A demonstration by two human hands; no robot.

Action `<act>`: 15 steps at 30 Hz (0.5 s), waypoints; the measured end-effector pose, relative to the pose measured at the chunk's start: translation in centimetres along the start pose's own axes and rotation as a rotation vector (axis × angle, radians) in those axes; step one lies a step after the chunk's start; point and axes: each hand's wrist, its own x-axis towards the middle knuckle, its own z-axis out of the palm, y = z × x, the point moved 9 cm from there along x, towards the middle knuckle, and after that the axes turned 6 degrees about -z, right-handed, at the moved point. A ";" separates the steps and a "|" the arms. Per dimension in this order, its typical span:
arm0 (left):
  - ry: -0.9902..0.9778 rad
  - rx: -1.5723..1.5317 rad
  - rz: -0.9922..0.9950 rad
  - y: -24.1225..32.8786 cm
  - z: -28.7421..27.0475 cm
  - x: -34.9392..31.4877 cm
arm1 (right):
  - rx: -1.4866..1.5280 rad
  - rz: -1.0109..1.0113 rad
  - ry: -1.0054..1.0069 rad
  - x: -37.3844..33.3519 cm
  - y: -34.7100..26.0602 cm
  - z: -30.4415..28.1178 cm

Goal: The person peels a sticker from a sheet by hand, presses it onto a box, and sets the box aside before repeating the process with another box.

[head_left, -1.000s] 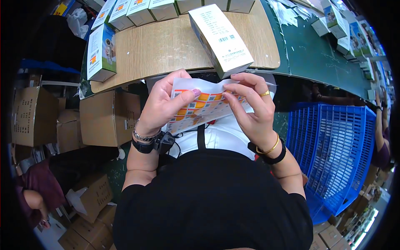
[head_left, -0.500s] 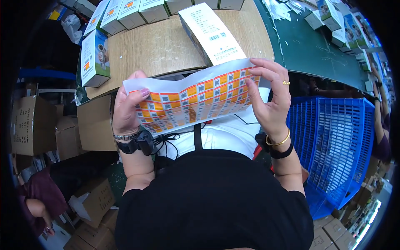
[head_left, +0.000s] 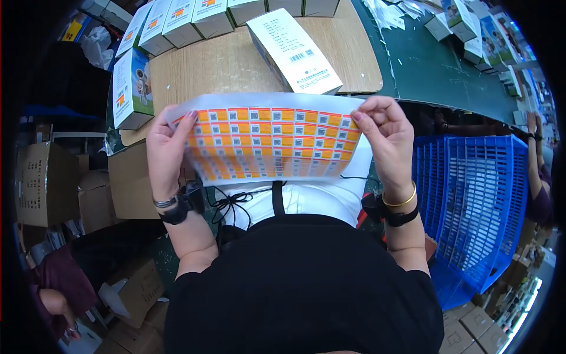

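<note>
I hold a wide sheet of orange and white stickers (head_left: 268, 144) spread flat in front of my chest. My left hand (head_left: 166, 150) grips its left edge, and my right hand (head_left: 386, 138) pinches its right edge. Just beyond the sheet, a long white box (head_left: 295, 50) lies on the wooden table (head_left: 218, 62). A row of white and orange boxes (head_left: 177, 17) lines the table's far side, and one more box (head_left: 131, 88) stands at its left end.
A blue plastic crate (head_left: 477, 200) stands at my right. Brown cardboard cartons (head_left: 44, 183) are stacked on the floor to my left. A green surface (head_left: 442, 71) with small boxes runs along the right, where another person's arm (head_left: 537, 171) shows.
The folded sticker sheet has been opened out to full width. My hands moved apart, left going left and right going right, each keeping an edge.
</note>
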 end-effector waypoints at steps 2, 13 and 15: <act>0.214 0.358 0.135 1.4 -0.3 -0.5 | -0.013 0.010 -0.013 -0.3 -0.1 1.0; -0.411 0.519 0.667 6.1 13.1 -6.0 | -0.028 0.015 -0.170 -1.8 -1.7 6.0; -0.498 0.478 0.591 5.1 13.5 -6.0 | -0.088 -0.010 -0.194 -1.6 -2.2 5.9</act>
